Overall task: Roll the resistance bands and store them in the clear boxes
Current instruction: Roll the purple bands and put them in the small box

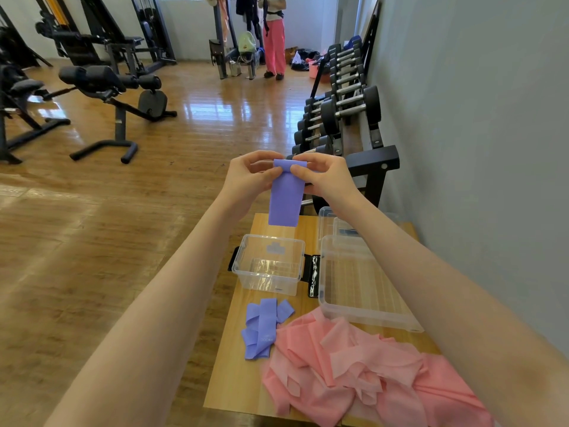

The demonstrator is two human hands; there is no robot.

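Pink resistance bands (pixel 369 374) lie in a loose, crumpled heap on the near end of the wooden table (pixel 246 389), and just to their left sits a smaller tangle of purple bands (pixel 263 328), its edge touching the pink pile. Beyond the purple tangle stands a small clear box (pixel 268 266) with black side latches, open at the top and with no band inside. To its right lies a wide, shallow clear box (pixel 363 288), and past that another clear container (pixel 338 223), partly hidden by the right forearm. Both arms reach forward over the table. Raised above its far end, the left hand (pixel 252 177) and the right hand (pixel 323 177) hold one purple band (pixel 284 195) between them: each hand pinches the band's top edge between thumb and curled fingers, where the strip appears folded or rolled over. The rest of the band hangs straight down, its lower end free in the air above the small box. A dumbbell rack (pixel 348 112) runs along the grey wall on the right.
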